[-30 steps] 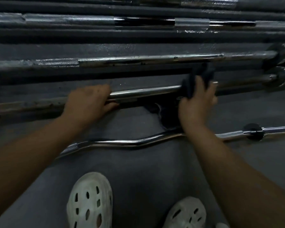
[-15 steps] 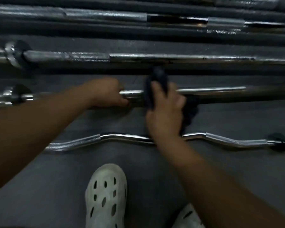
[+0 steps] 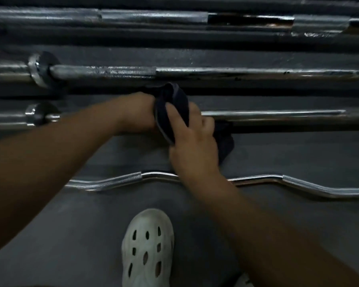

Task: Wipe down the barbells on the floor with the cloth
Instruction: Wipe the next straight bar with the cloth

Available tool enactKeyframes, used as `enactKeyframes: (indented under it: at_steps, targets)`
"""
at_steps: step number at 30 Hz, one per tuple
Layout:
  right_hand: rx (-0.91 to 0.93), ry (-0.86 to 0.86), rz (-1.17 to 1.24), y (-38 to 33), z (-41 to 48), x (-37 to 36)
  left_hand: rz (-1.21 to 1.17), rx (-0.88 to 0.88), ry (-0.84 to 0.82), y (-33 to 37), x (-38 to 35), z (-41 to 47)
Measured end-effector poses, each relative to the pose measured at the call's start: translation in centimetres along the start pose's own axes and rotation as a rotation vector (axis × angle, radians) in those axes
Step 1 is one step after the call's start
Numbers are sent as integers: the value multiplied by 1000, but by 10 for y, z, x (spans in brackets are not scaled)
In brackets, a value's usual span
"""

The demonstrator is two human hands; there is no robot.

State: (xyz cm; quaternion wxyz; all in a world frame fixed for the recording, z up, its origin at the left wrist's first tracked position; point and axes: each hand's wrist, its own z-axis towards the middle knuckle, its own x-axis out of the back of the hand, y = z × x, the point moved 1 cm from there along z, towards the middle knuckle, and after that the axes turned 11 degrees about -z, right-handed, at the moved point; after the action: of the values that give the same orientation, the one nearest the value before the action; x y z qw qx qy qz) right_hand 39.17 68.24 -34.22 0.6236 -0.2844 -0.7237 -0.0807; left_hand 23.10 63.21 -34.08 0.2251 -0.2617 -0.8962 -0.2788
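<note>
View: head camera, looking down at the floor (image 3: 71, 235) and the person's arms.
Cloth: the dark cloth (image 3: 171, 108) is bunched up and draped over the middle bar (image 3: 278, 117), right where the two hands meet.
Right grip: the right grip (image 3: 193, 146) is clamped on the cloth, thumb on top and fingers curled round it, pressing it onto the bar.
Left grip: the left grip (image 3: 137, 112) sits on the same bar, touching the cloth. It looks wrapped over the bar, but its fingers are hidden on the far side.
Other bars: a curly bar (image 3: 116, 180) lies nearer, under the right wrist. A long bar (image 3: 216, 71) lies just past the cloth. More bars (image 3: 153, 16) lie at the top.
Shoe: a white shoe (image 3: 145, 222) with holes stands on the floor near the curly bar.
Done so far: the middle bar is being wiped now. The part to the right of the cloth looks shiny, so I think the job is partway.
Left to do: the far bars look dull and spotty, so they likely need wiping. I cannot tell if the curly bar is done.
</note>
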Motion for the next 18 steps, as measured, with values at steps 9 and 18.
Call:
enactKeyframes:
  at_steps: [9,18]
  targets:
    - [-332,67,-40,52,-9,6,109,72,225,-19,-23,-9]
    - [-197,-12,-90,116,-12,29,68,-53,582,-24,-37,-28]
